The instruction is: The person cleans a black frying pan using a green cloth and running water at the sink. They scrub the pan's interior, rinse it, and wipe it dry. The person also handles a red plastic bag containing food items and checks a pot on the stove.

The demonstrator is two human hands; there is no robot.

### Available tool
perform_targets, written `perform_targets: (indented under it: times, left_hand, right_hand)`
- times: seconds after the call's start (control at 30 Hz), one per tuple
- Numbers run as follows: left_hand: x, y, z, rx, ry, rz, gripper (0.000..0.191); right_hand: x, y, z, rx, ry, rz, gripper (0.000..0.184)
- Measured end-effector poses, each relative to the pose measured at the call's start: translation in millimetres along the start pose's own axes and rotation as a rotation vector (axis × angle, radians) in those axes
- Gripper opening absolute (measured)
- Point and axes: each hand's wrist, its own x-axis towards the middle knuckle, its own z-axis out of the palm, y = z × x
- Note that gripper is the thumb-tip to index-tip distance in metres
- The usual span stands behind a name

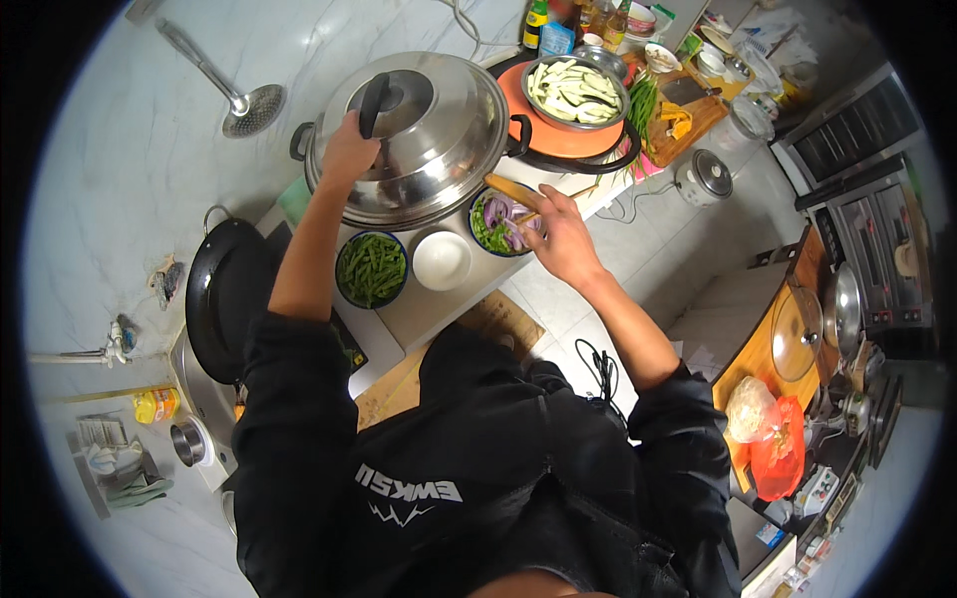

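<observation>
My left hand [351, 153] grips the upright black handle [371, 105] of a domed stainless steel lid [448, 112]. The lid sits over a large pan, whose contents are hidden. My right hand [564, 239] holds a wooden utensil [512, 190], perhaps a spatula, above a bowl of sliced red onion and chopped greens [497, 217]. A thin wooden stick [585, 192], like a chopstick, passes behind those fingers; whether they grip it is unclear. Left of the onion bowl stand a white bowl [442, 260] and a bowl of cut green beans [371, 269].
Eggplant strips [574, 91] fill a steel bowl on an orange board [523, 93]. A cleaver [688, 91] lies on a wooden cutting board [658, 149]. A black wok [224, 299] leans at the left, below a hanging skimmer [254, 111]. A rice cooker [703, 179] stands on the floor.
</observation>
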Motion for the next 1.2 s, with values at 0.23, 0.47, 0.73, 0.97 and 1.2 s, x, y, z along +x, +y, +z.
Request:
perform_targets:
  times: [0.23,0.47,0.73,0.97,1.2]
  left_hand:
    - [16,-11,-31,-0.188,-0.045,-0.097,0.051]
    - [27,-12,-94,-0.662,-0.078,-0.209,0.042]
    - [18,-1,-132,-0.815,-0.161,-0.221,0.014]
    - [7,1,-141,-0.843,-0.144,-0.222,0.019]
    - [-2,10,-141,-0.913,-0.048,-0.260,0.010]
  right_hand:
    - [53,8,23,-0.145,-0.245,0.018,0.040]
    - [95,-2,39,-0.344,-0.519,0.044,0.052]
    - [89,2,2,-0.210,-0.433,0.037,0.044]
    - [102,-17,-96,-0.533,-0.410,-0.205,0.034]
    - [113,-17,-81,-0.659,-0.476,-0.202,0.025]
